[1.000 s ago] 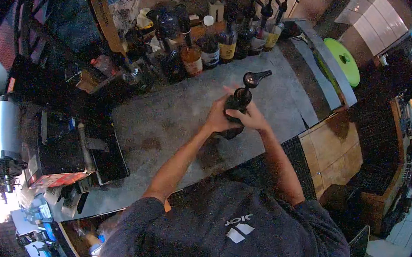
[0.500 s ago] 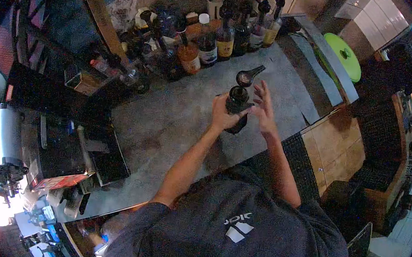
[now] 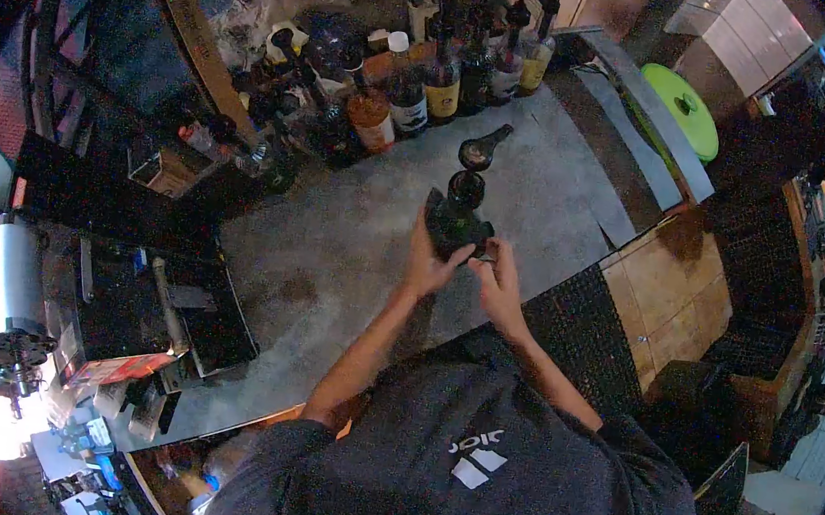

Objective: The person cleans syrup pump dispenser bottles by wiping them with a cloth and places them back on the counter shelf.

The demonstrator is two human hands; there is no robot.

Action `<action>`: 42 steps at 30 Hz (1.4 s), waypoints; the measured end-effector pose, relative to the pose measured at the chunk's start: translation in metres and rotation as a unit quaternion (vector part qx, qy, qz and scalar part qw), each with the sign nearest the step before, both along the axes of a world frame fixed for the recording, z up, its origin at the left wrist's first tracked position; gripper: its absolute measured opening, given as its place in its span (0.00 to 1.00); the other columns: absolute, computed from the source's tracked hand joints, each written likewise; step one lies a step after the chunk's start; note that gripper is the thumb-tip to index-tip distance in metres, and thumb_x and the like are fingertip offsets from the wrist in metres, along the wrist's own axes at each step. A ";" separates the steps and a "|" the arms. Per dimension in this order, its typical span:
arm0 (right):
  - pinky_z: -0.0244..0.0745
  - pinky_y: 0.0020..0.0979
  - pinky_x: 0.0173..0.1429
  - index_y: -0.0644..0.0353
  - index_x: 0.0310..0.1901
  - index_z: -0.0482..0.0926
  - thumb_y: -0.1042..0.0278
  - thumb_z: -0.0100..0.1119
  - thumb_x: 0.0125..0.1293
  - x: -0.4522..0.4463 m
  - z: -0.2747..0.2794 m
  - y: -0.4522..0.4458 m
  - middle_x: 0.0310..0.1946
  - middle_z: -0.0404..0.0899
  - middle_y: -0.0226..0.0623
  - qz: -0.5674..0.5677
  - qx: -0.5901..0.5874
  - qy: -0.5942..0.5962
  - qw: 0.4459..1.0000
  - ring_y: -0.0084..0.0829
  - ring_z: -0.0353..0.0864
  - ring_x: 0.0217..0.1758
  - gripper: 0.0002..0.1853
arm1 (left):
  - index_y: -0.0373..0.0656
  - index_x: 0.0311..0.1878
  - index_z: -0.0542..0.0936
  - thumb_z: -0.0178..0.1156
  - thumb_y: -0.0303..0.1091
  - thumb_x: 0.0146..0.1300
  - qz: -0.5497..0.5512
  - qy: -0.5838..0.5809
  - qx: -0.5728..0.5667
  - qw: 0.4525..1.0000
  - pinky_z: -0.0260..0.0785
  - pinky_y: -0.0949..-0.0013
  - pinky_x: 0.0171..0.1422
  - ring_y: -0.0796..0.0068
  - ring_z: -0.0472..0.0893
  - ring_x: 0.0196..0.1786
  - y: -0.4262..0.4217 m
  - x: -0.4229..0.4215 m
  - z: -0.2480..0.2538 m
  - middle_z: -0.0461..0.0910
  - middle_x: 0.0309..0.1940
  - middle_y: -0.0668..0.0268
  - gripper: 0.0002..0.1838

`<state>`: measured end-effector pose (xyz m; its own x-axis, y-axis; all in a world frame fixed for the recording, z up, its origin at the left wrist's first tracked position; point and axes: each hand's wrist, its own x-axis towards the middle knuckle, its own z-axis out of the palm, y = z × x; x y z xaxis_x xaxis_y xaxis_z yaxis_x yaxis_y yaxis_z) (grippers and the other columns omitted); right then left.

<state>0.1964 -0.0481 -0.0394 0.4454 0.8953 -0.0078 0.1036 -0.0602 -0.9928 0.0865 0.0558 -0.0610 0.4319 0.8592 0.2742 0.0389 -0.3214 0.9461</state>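
My left hand (image 3: 425, 262) is wrapped round a black bag-like thing (image 3: 456, 224) with a small green mark; its exact kind is too dark to make out. The fingers of my right hand (image 3: 498, 285) are closed at the near right edge of the same thing. Just beyond it on the grey counter stands a dark round cup-like container (image 3: 466, 189). Farther out lies a dark round-headed thing with a short handle (image 3: 482, 151), its handle pointing away to the right.
Several pump bottles (image 3: 505, 74) and an orange-filled jar (image 3: 371, 120) line the back of the grey counter (image 3: 333, 249). A green lid (image 3: 682, 110) leans at the right. Dark machines and a silver cylinder (image 3: 13, 281) stand at the left.
My right hand has come down from its raised, spread pose to the near edge of the black thing. My left hand has moved slightly nearer and tilted it, uncovering the round container.
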 end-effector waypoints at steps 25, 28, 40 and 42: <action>0.66 0.33 0.58 0.65 0.54 0.72 0.55 0.37 0.69 0.018 -0.025 0.082 0.49 0.74 0.33 -0.071 0.208 0.176 0.960 0.29 0.72 0.52 0.23 | 0.44 0.72 0.50 0.33 0.63 0.68 -0.143 -0.177 -0.176 0.958 0.36 0.63 0.75 0.66 0.45 0.75 0.025 0.035 -0.021 0.46 0.73 0.63 0.39; 0.67 0.33 0.56 0.67 0.49 0.75 0.56 0.36 0.70 0.013 -0.040 0.082 0.45 0.76 0.35 -0.175 0.225 0.039 0.958 0.30 0.73 0.49 0.23 | 0.47 0.74 0.44 0.33 0.63 0.68 -0.137 -0.157 -0.168 0.964 0.34 0.60 0.75 0.65 0.40 0.76 0.013 0.029 0.001 0.39 0.74 0.64 0.40; 0.67 0.36 0.52 0.60 0.39 0.76 0.44 0.38 0.67 0.018 -0.036 0.080 0.38 0.78 0.33 -0.183 0.139 0.450 0.863 0.32 0.75 0.42 0.25 | 0.44 0.72 0.47 0.47 0.46 0.69 -0.066 0.060 0.000 0.996 0.39 0.57 0.74 0.58 0.47 0.74 -0.010 0.003 0.005 0.47 0.72 0.57 0.34; 0.68 0.36 0.51 0.60 0.39 0.76 0.44 0.38 0.67 0.027 -0.037 0.084 0.38 0.78 0.33 -0.211 0.138 0.444 0.860 0.32 0.75 0.42 0.25 | 0.44 0.71 0.51 0.50 0.43 0.68 -0.057 0.056 0.007 0.997 0.43 0.58 0.73 0.58 0.52 0.72 -0.012 -0.002 0.014 0.52 0.69 0.57 0.32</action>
<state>0.2233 0.0363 -0.0763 0.6585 0.6784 -0.3258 -0.6762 0.3434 -0.6518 0.0848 0.0439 -0.0473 0.5554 0.7991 0.2299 0.1068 -0.3427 0.9334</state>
